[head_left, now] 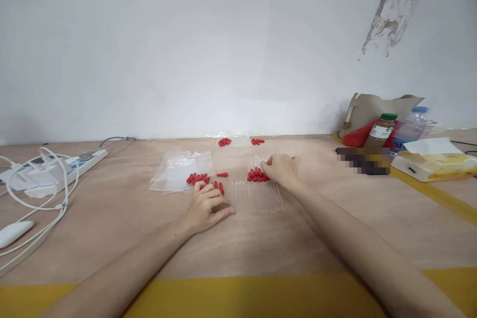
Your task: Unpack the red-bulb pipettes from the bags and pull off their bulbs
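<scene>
Pale wall (208, 49) behind, light-brown wood-look tabletop (328, 238) with a yellow strip (223, 298) along the near edge. Left hand (210, 206) rests by a loose pile of small red bulb-shaped pieces (198, 178), fingers curled, thumb stretched toward a row of thin clear tubes (257, 198) — can't tell if it grips anything. Right hand (281, 168) is at the right end of a cluster of red-tipped clear tubes (257, 175), just beyond the row; fingertips bunched together, anything pinched hidden. Flat clear plastic bags (167, 169) lie left, by the pile. Far left: white power strip (95, 161); far right: green-capped bottle (382, 131), yellow-and-white soft pack (434, 161).
</scene>
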Tool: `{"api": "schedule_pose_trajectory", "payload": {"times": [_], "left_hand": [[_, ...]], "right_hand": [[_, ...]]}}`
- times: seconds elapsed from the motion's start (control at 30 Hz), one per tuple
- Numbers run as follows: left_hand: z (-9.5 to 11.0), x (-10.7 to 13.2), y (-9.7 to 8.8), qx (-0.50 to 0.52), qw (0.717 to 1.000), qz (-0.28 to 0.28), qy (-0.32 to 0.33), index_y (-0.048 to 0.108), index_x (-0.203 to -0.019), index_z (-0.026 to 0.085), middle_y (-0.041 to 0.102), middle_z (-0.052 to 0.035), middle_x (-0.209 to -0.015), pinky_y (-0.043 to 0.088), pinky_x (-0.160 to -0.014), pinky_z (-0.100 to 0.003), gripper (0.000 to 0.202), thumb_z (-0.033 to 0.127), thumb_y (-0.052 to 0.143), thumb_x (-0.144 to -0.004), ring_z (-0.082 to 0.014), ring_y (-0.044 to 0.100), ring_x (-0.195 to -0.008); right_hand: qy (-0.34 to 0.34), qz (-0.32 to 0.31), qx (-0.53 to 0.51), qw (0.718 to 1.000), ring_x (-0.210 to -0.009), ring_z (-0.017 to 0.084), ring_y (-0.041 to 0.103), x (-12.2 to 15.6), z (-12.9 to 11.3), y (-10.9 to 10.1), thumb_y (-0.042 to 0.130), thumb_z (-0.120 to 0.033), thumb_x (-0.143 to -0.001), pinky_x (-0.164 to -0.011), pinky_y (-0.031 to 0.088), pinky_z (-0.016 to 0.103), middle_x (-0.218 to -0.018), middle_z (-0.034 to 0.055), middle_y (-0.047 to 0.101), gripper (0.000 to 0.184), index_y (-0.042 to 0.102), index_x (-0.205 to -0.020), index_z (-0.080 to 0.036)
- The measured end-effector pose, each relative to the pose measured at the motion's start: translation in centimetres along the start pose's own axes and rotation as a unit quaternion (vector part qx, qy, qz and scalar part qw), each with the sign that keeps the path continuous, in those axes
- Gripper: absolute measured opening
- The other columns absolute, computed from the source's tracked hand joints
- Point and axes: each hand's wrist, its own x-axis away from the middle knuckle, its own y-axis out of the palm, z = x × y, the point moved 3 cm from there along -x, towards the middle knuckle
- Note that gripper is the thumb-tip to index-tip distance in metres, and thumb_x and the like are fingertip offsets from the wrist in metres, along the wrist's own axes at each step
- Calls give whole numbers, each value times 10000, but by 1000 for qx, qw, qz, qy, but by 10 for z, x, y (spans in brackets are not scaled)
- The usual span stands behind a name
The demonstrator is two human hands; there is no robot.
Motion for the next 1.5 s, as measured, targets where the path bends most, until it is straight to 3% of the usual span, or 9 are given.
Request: {"api": "schedule_pose_trajectory", "payload": {"times": [0.13, 0.27, 0.37, 0.5, 0.73, 1.13, 1.27, 1.37, 1.5], "left_hand": [[-3, 1, -5, -15, 997, 64, -31, 578, -735, 191, 614, -5, -718, 316, -780, -360, 157, 333, 555, -798, -160, 508, -718], [-3, 2, -9, -4, 987, 145, -66, 541, -979, 178, 600, -70, -952, 351, -824, -365, 237, 323, 553, -791, -208, 513, -923], [5, 1, -8, 15, 993, 103, -59, 545, -1052, 204, 591, -69, -1013, 341, -844, -371, 244, 301, 502, -832, -203, 506, -965], [21, 0, -5, 27, 999, 38, -14, 608, -986, 224, 643, -38, -871, 325, -813, -367, 200, 299, 489, -844, -171, 537, -819], [38, -2, 2, -29, 996, 56, 68, 636, -933, 235, 644, 10, -689, 307, -784, -363, 146, 239, 526, -837, -137, 524, -691], [42, 4, -1, -45, 992, 70, 94, 620, -822, 202, 583, -2, -595, 340, -722, -366, 155, 189, 466, -838, -129, 473, -600], [24, 11, -8, -52, 992, 76, 89, 615, -819, 205, 588, 2, -607, 352, -729, -365, 149, 159, 473, -823, -136, 495, -614], [-2, 16, -20, -76, 990, 119, 17, 618, -834, 213, 616, -2, -682, 379, -685, -321, 127, 173, 498, -819, -136, 527, -635], [-19, 12, -19, -17, 992, 109, -56, 585, -1029, 221, 587, -28, -812, 439, -664, -252, 233, 204, 415, -872, -131, 549, -711]], "right_hand": [[-114, 87, -79, 986, -767, 181, 534, 20, 9, -23, 465, -352, -787, -787, 248, 352, -727, 30, 639, 224, 575, -704, -176], [-297, 105, -114, 942, -771, 149, 518, 62, 16, -21, 504, -303, -810, -851, 244, 335, -750, 17, 632, 146, 571, -761, -183], [-342, 140, -136, 919, -731, 138, 495, 90, 21, -9, 494, -281, -826, -862, 252, 340, -670, 1, 599, 150, 563, -734, -184], [-370, 149, -126, 908, -706, 131, 477, 104, 17, 5, 502, -271, -823, -857, 265, 339, -653, -9, 589, 146, 557, -716, -189], [-401, 155, -112, 896, -715, 125, 484, 105, 0, 4, 493, -256, -838, -877, 259, 350, -679, -12, 625, 131, 606, -804, -198], [-434, 145, -74, 886, -711, 119, 485, 116, -2, 4, 480, -205, -825, -942, 185, 399, -628, -33, 592, 173, 643, -797, -258], [-423, 170, -91, 885, -744, 136, 521, 112, 14, -4, 482, -161, -804, -946, 185, 443, -640, -35, 621, 193, 643, -813, -267], [-314, 203, -127, 919, -759, 160, 534, 94, 41, -15, 523, -191, -794, -887, 270, 431, -717, -4, 645, 143, 652, -796, -253], [-256, 138, -231, 929, -775, 155, 553, 73, 61, -19, 490, -250, -825, -704, 428, 307, -845, 54, 621, 200, 645, -949, -227]]}}
